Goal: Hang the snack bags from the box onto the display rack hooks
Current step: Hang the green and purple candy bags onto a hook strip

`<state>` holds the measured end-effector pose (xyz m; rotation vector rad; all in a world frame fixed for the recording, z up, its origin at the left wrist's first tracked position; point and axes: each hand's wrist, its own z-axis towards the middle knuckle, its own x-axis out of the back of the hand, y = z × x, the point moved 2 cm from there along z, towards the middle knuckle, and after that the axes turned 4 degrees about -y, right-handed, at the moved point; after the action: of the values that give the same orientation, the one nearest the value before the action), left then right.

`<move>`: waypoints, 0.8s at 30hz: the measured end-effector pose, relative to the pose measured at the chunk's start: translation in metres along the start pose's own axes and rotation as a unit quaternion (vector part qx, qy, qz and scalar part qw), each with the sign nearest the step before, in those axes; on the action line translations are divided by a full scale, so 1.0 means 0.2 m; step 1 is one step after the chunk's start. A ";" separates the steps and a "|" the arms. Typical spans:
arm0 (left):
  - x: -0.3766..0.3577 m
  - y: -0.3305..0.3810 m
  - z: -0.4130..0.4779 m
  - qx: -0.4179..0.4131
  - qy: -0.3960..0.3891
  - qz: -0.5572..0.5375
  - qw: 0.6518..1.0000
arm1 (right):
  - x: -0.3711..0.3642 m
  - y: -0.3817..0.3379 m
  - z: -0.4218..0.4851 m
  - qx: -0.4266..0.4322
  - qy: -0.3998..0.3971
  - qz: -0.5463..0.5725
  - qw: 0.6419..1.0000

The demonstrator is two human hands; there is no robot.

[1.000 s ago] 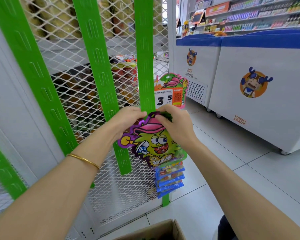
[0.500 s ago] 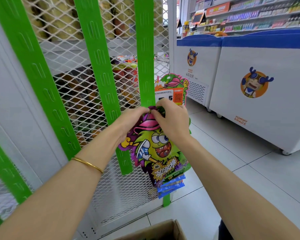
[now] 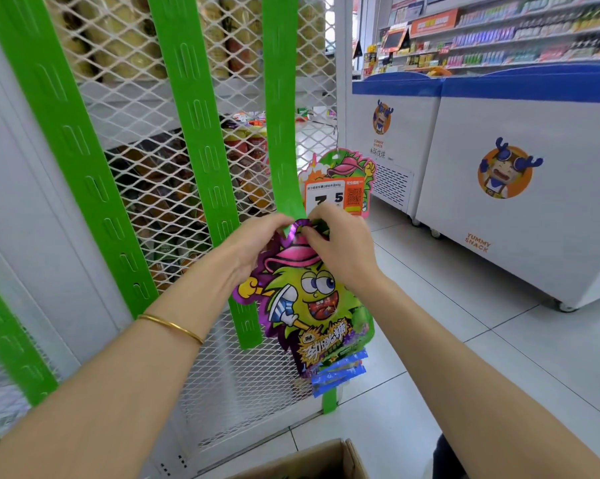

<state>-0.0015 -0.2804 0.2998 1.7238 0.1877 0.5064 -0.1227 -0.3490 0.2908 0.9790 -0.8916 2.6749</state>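
A purple and green snack bag (image 3: 305, 305) with a cartoon face hangs upright in front of the right green hanging strip (image 3: 281, 108). My left hand (image 3: 253, 243) pinches the bag's top left edge. My right hand (image 3: 340, 247) pinches its top right, right at the strip. Both hands hide the bag's hang hole and the hook. Below this bag, blue snack bags (image 3: 340, 371) hang on the same strip. The cardboard box (image 3: 312, 461) shows its open rim at the bottom edge.
Two more green slotted strips (image 3: 201, 133) hang on the white mesh rack panel (image 3: 146, 98). A price tag card (image 3: 340, 188) sticks out beside the right strip. White chest freezers (image 3: 519, 188) stand to the right on the tiled floor (image 3: 499, 347).
Both hands have lifted the bag's top upward along the right strip, covering more of the price tag. The bag now hangs straighter and lower over the blue bags.
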 end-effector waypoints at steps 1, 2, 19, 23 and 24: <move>0.01 0.00 0.01 -0.002 0.005 -0.004 1.000 | 0.00 0.00 0.00 0.000 -0.006 0.002 1.000; 0.01 0.00 0.01 -0.006 0.008 -0.005 1.000 | -0.01 0.01 0.00 -0.001 -0.013 0.008 1.000; 0.01 -0.01 0.00 -0.172 0.087 0.292 0.937 | -0.11 0.15 -0.01 -0.058 -0.073 0.049 0.994; 0.00 -0.03 0.01 -0.177 0.097 0.292 0.935 | -0.12 0.18 -0.02 -0.076 -0.079 0.056 0.992; 0.00 -0.04 0.01 -0.176 0.097 0.291 0.935 | -0.12 0.19 -0.02 -0.081 -0.080 0.060 0.992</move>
<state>0.0000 -0.2818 0.2922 1.3558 -0.2744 1.0801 -0.1188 -0.3753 0.2544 1.1482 -1.2145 2.5967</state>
